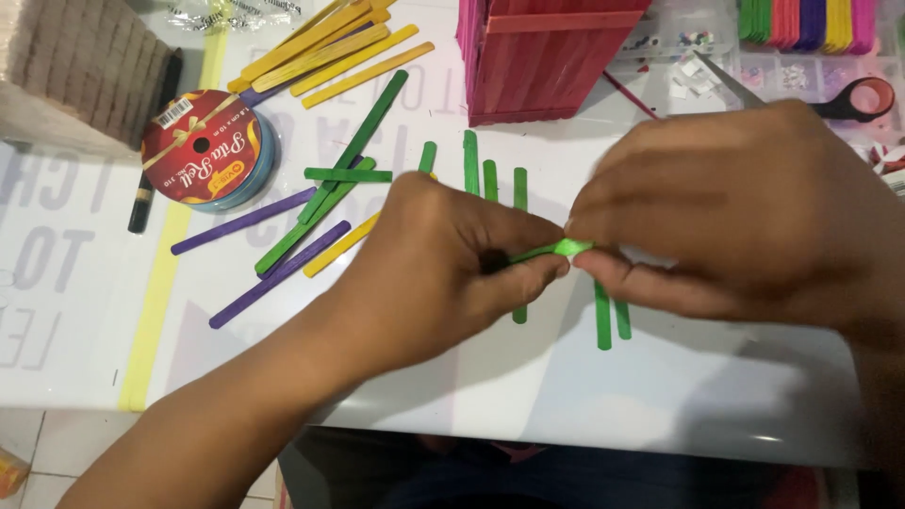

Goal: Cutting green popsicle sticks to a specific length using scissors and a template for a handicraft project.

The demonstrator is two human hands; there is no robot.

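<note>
My left hand (443,269) and my right hand (745,212) meet over the white table, both pinching a thin green ribbon strip (566,248) between thumb and fingers. Under the hands lie several green craft sticks (603,316), side by side and pointing away from me; their middle parts are hidden by my hands. More green sticks (353,155) lie crossed to the left, with purple sticks (269,273) and a yellow stick (339,245).
A ribbon spool with a red label (203,151) sits at the left beside a black pen (151,179). Yellow sticks (330,52) lie at the back. A pink stick-built box (542,57), scissors (848,99) and a tray of coloured sticks (811,24) stand at the back right.
</note>
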